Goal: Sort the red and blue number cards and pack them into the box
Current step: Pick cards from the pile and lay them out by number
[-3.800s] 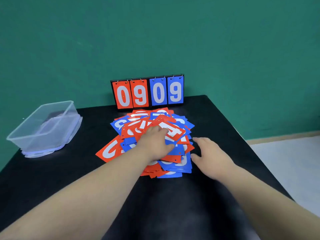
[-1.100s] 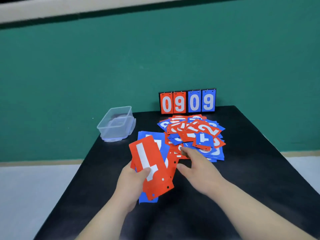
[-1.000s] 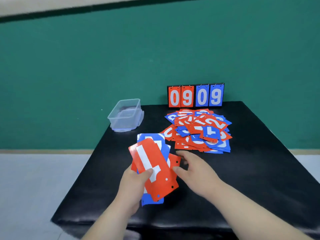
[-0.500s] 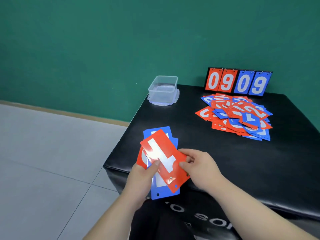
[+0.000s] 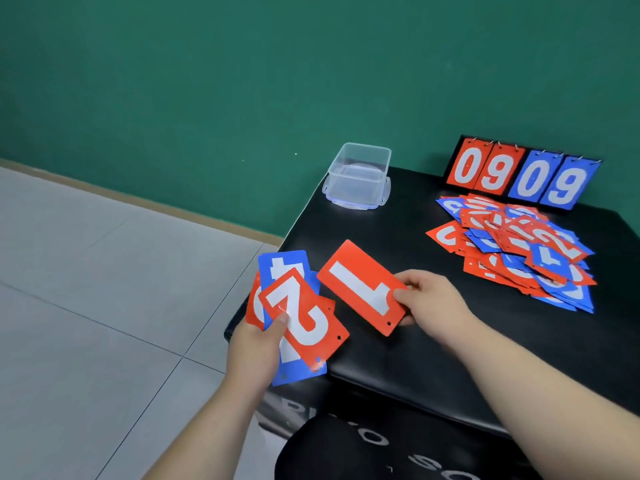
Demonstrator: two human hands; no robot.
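My left hand [image 5: 254,348] grips a small fan of number cards, thumb pressed on the top one, a red 2 card [image 5: 304,317], with the fingers curled round behind the fan. Under the red 2 lies a blue 4 card [image 5: 284,268], and the edge of another red card [image 5: 254,306] peeks out on the left side of the fan; I cannot read its number in full. My right hand [image 5: 429,299] pinches a single red 1 card [image 5: 360,287] by its near end, thumb on the face and fingers underneath, and holds it tilted just beside the fan with a narrow gap between them. Both hands and their cards are well nearer to me than the clear plastic box [image 5: 356,183], and roughly in line with it. The box stands upright on the black table [image 5: 398,358], open at the top, and seems to sit on its own lid. To the right of the box, and somewhat nearer to me, the loose pile of red and blue cards [image 5: 519,251] lies spread out, cards overlapping at all angles. Further right of the box, at about its depth, a scoreboard [image 5: 523,173] stands upright, reading 0 9 in red and 0 9 in blue.
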